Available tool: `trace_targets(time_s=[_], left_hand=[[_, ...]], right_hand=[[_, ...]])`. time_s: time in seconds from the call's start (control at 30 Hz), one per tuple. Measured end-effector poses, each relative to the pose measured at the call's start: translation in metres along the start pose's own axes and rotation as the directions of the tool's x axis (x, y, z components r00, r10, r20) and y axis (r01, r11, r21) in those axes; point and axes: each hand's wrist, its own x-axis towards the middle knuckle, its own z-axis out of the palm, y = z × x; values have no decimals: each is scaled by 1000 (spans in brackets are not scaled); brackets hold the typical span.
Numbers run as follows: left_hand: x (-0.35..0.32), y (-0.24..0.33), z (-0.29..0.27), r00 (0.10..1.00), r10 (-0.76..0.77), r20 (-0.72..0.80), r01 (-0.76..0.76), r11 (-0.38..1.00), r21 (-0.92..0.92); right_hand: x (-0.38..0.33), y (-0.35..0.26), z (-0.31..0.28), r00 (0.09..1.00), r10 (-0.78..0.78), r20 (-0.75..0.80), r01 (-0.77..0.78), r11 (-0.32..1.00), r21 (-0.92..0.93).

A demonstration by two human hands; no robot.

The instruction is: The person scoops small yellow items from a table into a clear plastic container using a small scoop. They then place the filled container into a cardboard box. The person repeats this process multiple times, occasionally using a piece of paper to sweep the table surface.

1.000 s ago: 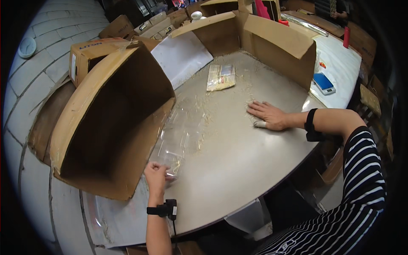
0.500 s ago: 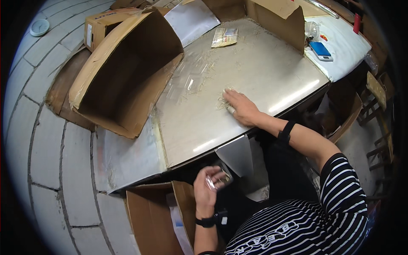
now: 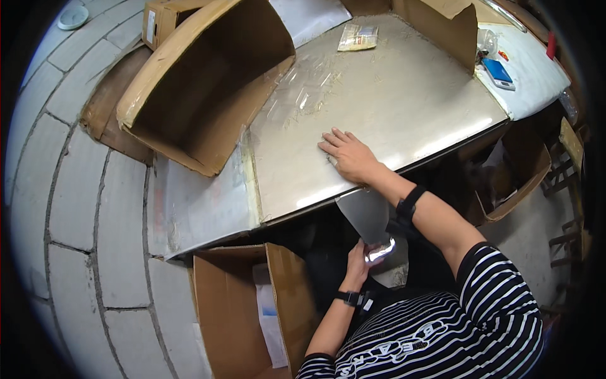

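My right hand lies flat on the pale tabletop near its front edge, fingers stretched and palm down. A light band shows on one of its fingers; whatever is under the palm is hidden. Just below the edge, my left hand is closed on a shiny clear plastic bag, whose contents I cannot make out. A grey sheet hangs from the table edge between the two hands, right above the bag.
A big open carton lies tipped on the table's left. Another open carton stands below, left of my left arm. Flat clear bags and thin scattered bits lie mid-table. A printed packet and a blue-topped scale sit farther back.
My left hand has moved right with the plastic bag, to beneath the hanging sheet. My right hand has drawn nearer the table edge; thin loops beside it no longer show. The view has shifted.
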Motion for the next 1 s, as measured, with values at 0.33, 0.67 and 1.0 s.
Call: trace_targets(time_s=[0.33, 0.67, 1.0], left_hand=[[4, 0, 8, 982, -30, 189, 35, 999, -25], [11, -18, 8, 993, 46, 112, -47, 999, 7], [-8, -11, -5, 993, 46, 107, -39, 997, -61]], right_hand=[[-90, -49, -41, 1000, 9, 29, -7, 998, -61], [-163, -46, -70, 982, -122, 143, 101, 984, 146], [-216, -39, -36, 964, -15, 267, -137, 828, 543]])
